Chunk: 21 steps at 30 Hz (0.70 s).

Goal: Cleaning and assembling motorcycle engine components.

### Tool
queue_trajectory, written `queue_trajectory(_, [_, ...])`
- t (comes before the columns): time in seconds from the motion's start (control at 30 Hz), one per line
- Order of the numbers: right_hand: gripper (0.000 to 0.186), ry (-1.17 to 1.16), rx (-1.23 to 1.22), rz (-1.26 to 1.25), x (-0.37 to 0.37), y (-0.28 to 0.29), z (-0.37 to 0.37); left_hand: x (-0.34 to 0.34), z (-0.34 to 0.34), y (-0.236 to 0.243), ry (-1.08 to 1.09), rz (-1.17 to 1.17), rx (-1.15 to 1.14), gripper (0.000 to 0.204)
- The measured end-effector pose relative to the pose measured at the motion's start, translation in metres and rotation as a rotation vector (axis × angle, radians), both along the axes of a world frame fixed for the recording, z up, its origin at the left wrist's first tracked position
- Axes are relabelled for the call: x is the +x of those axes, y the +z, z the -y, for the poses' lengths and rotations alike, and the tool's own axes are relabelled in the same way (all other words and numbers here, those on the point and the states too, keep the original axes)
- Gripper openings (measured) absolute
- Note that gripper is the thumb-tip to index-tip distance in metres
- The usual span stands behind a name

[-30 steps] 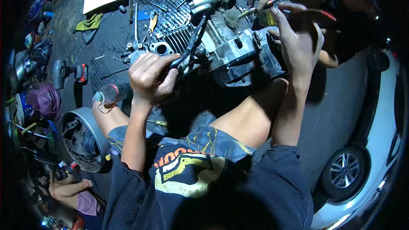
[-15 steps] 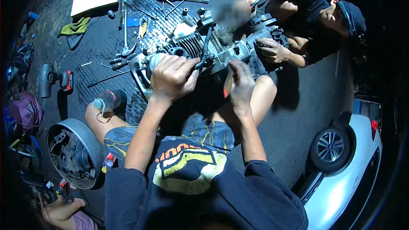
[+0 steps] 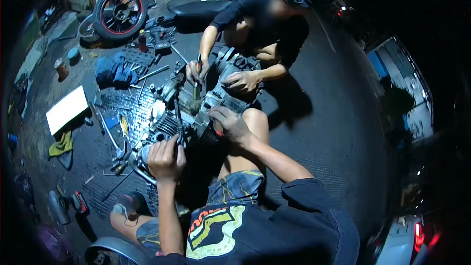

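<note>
A greasy motorcycle engine (image 3: 164, 125) with a finned cylinder lies on the ground in front of me. My left hand (image 3: 164, 159) is closed at its near left end, around the lower end of a dark curved hose (image 3: 178, 113). My right hand (image 3: 230, 125) is closed around a red-handled tool (image 3: 218, 128) beside the engine's right casing; the tool's working end is hidden. Across from me, a co-worker's hand (image 3: 197, 71) holds a brush (image 3: 196, 90) against the engine. The co-worker's other hand (image 3: 243, 82) rests on the casing.
A hammer (image 3: 112, 135), a blue cloth (image 3: 112, 70) and several hand tools lie left of the engine. Farther back is a wheel (image 3: 120, 12). Near my left leg stand a bottle (image 3: 128, 203), a cordless tool (image 3: 66, 206) and a metal basin (image 3: 115, 245). A car (image 3: 405, 240) is at lower right.
My view has swung, so the engine appears lower and farther left. My right hand has turned, showing more of the red handle. My left hand stays at the engine's end.
</note>
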State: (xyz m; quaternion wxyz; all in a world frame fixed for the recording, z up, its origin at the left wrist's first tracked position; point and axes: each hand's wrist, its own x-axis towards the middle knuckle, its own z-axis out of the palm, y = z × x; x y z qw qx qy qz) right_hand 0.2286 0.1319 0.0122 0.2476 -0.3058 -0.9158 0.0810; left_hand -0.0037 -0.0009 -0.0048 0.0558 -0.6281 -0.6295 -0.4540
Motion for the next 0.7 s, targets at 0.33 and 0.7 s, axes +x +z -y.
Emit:
queue_trajectory(0.33, [0.033,-0.001,0.095,0.010,0.010,-0.004,0.004,0.007,-0.007,0.001,-0.026,-0.029,0.002,0.027])
queue_trajectory(0.7, [0.026,0.163,0.350,0.061,0.011,-0.019,-0.008,0.000,-0.004,-0.004,0.023,-0.103,0.011,0.027])
